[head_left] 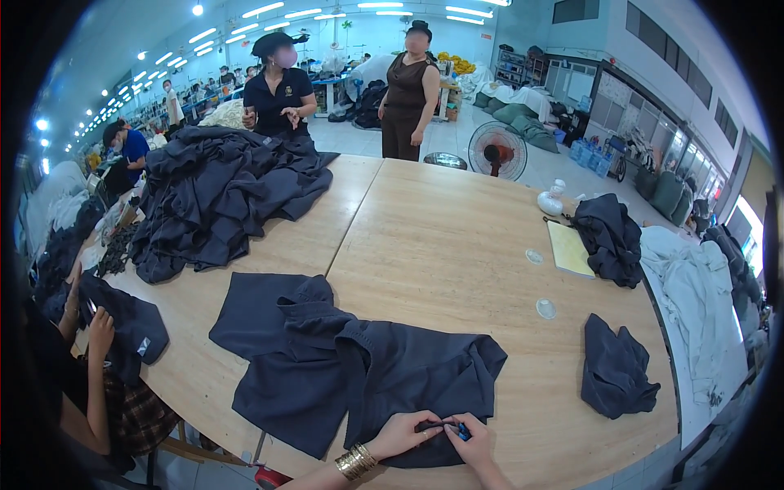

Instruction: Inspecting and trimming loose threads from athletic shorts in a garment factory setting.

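A dark navy garment (408, 359) with a wide, banded opening lies rumpled across the near middle of the table, its cloth spreading to the left. At its near edge my left hand (400, 437), below a gold bracelet (356, 463), is closed on a small fold of the cloth. My right hand (476, 449) meets it there, fingertips almost touching the left ones. In its closed fingers sits a small blue-and-black tool (463, 431) that looks like thread snips, mostly hidden by the fingers.
A large heap of dark garments (220, 188) covers the table's far left. A folded dark garment (616, 367) lies at right, beyond it a yellow pad (572, 249) and a dark bundle (608, 237). At left another person's hand (100, 331) works on dark cloth. Two people stand behind.
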Motion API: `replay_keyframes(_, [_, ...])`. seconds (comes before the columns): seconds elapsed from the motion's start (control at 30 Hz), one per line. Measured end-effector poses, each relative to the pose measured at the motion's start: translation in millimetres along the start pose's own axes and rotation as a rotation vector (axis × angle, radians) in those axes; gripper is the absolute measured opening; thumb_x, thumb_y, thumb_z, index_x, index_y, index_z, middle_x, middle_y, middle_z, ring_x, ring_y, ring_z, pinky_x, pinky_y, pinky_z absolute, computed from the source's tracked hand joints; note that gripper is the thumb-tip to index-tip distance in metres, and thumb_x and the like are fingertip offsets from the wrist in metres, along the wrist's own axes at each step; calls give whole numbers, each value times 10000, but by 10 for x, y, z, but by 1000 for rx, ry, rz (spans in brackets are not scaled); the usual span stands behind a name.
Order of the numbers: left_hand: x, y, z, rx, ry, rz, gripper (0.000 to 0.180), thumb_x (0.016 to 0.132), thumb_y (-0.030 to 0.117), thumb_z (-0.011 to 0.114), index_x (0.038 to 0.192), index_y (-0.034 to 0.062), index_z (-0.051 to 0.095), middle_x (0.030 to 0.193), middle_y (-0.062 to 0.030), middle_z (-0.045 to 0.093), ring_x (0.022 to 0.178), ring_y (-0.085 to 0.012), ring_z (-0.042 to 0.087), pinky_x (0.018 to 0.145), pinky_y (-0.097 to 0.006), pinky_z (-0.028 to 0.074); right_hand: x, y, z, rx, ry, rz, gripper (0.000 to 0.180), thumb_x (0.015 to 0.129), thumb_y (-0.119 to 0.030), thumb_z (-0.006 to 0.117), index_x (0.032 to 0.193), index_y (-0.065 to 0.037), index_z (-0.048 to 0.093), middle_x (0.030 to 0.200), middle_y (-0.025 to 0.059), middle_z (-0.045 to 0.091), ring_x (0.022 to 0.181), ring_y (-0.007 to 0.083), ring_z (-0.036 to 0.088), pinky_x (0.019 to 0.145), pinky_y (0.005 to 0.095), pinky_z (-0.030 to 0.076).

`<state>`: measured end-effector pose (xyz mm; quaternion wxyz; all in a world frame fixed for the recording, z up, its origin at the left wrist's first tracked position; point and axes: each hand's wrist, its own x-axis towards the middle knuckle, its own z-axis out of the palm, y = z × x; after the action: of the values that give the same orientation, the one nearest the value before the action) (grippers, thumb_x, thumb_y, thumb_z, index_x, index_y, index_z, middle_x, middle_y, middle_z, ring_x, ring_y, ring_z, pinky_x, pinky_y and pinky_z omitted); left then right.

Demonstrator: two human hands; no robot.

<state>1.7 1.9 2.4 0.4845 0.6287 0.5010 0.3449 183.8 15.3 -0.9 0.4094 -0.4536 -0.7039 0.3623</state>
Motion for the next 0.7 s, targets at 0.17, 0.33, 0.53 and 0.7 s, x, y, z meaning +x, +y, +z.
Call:
replay_keyframes(0.17, [-4, -2, 1, 12, -9, -13, 250, 841, 269, 643, 1011, 88, 620, 784, -69, 664, 559, -170, 601, 548, -277, 452, -14, 45, 14, 29, 8, 2, 138, 753, -13, 657, 889, 5, 636, 800, 65, 643, 731, 140, 621, 675, 240, 467])
replay_keyframes(0.33, [8, -57, 33, 39, 32, 82, 231, 856, 227, 651, 1019, 67, 622, 690, -21, 637, 512, -63, 563, 485, -216, 435, 1, 22, 7, 15, 15, -16, 136, 750, -14, 668, 880, 4, 635, 770, 73, 625, 698, 150, 608, 644, 248, 461])
replay_keyframes(0.53, [16, -48, 6, 61, 30, 82, 236, 853, 234, 653, 1020, 71, 623, 693, -26, 638, 518, -67, 571, 492, -220, 439, 8, 52, 28, 23, 26, -35, 145, 746, -21, 686, 878, 4, 633, 742, 75, 607, 665, 152, 593, 617, 250, 453])
replay_keyframes(0.7, [13, -90, 27, 61, 37, 84, 243, 851, 234, 653, 1028, 71, 621, 718, -28, 645, 521, -75, 574, 501, -224, 443, 15, 0, 19, 13, 23, -44, 142, 749, -18, 687, 876, 9, 630, 743, 77, 610, 661, 148, 591, 615, 250, 454])
